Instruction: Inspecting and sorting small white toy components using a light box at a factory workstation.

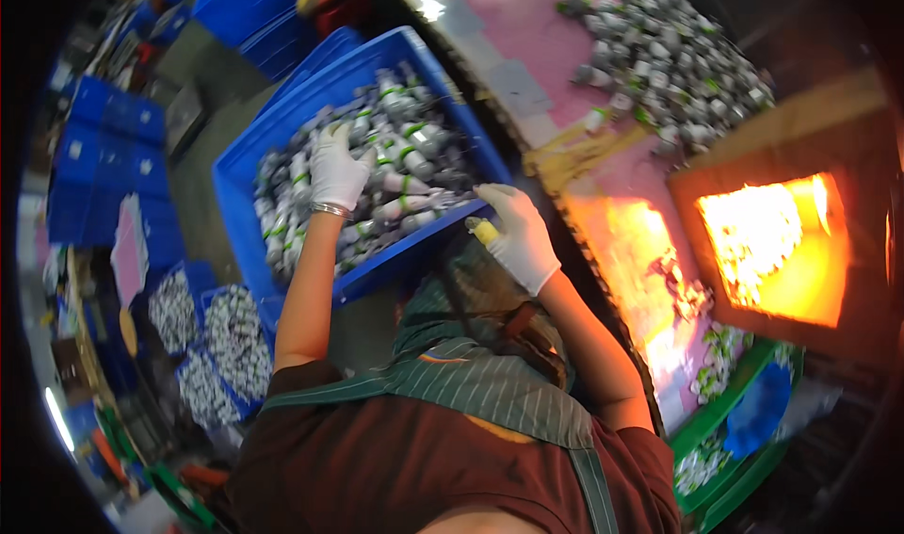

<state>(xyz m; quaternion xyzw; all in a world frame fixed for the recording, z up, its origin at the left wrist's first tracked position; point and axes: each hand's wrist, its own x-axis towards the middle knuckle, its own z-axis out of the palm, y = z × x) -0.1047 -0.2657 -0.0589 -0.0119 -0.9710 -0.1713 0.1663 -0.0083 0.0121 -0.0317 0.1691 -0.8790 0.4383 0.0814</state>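
Observation:
A blue crate (233, 190) stands tilted in front of me, filled with a heap of bulb-shaped pieces (410, 148) in grey and white with bright green bands. My left hand (341, 169), in a white glove, lies over the heap with its thumb apart from the fingers. Nothing clearly held shows in it, though its fingertips are partly hidden among the pieces. At the near right of the crate, my gloved right hand (523, 244) grips the rim, fingers on top and thumb below. Something yellow (485, 232) is at that thumb.
A pink-topped table (527, 25) on the right bears a pile of similar pieces (659, 63). Beside it, a box-like opening (772, 242) glows bright orange. A green crate (720, 487) is at lower right. Blue crates of pieces (235, 336) and stacked blue bins (113, 157) stand left.

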